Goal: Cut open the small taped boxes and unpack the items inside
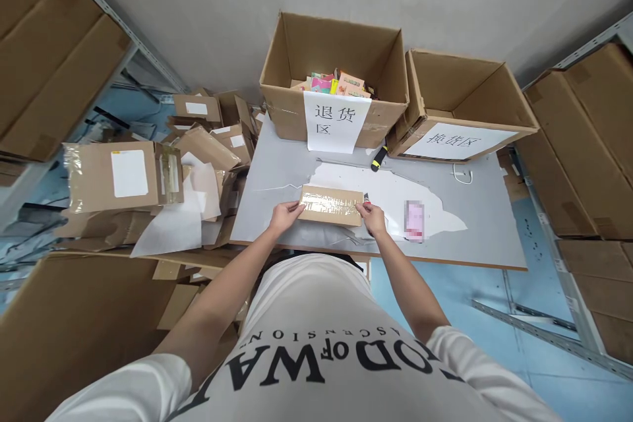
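Squarely between both hands' grip [328,214]: taped parcel [330,205].

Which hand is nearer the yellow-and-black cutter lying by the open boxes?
Right. The right hand grips the taped parcel's right end, below the cutter; the left hand holds its far left end.

The small parcel [330,205] is brown cardboard under glossy clear tape. The counter [484,224] is pale grey, with a white patch where its skin has peeled. The far left open box [297,66] is tan, wearing a white sheet [336,122] with black characters and holding pink, orange and yellow packets [336,84]. The far right open box [469,89] is tan too, with a white label [455,140]. A marker [379,158] shows yellow and black. The shirt [316,336] is white with black lettering. The floor [445,290] is light blue.
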`<act>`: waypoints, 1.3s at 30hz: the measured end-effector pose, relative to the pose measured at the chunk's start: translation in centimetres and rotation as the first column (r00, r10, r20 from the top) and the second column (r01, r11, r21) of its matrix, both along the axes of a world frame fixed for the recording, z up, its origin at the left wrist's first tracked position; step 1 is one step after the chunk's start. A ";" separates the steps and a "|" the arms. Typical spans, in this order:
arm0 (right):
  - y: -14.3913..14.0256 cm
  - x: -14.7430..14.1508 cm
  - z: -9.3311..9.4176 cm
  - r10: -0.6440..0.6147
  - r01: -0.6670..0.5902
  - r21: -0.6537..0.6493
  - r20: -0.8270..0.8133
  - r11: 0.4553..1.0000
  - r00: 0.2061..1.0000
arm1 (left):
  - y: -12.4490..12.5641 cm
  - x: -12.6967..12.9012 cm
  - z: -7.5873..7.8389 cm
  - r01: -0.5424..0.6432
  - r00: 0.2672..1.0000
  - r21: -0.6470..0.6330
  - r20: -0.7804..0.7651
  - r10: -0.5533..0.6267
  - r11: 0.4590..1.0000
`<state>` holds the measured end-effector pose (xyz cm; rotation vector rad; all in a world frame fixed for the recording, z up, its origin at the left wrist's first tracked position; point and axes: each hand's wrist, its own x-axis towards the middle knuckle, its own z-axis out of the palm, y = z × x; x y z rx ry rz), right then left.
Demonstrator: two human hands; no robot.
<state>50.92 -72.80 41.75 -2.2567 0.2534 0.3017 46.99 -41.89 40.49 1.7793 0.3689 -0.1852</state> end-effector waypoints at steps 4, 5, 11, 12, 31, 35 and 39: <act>0.2 -0.4 0.1 -0.051 0.050 0.029 0.004 0.998 0.999 | -0.1 -0.3 -0.2 -0.006 1.000 0.018 0.013 0.005 1.000; 0.2 -0.6 0.2 -0.055 0.055 0.040 0.006 0.998 0.998 | -0.1 -0.3 -0.3 -0.005 1.000 0.018 0.016 0.005 1.000; -0.4 -2.5 -0.5 -0.046 0.033 0.204 0.056 0.978 0.997 | 0.0 -0.7 -0.4 -0.010 1.000 -0.014 0.016 0.010 1.000; -0.5 -3.0 -0.9 -0.056 0.039 0.238 0.066 0.970 0.996 | 0.1 -0.8 -0.5 -0.018 1.000 -0.011 0.016 0.018 1.000; 0.0 -5.6 -1.2 0.164 -0.166 0.235 0.028 0.958 0.986 | -0.2 -3.8 -2.5 0.121 0.992 -0.051 0.050 -0.118 0.991; -0.4 -5.4 -1.3 0.178 -0.188 0.261 0.061 0.947 0.982 | -0.2 -3.7 -1.1 0.103 0.993 -0.018 0.057 -0.102 0.995; -0.5 -4.8 -1.0 0.190 -0.210 0.332 0.092 0.919 0.977 | -0.3 -3.3 0.1 0.093 0.993 -0.012 0.077 -0.092 0.996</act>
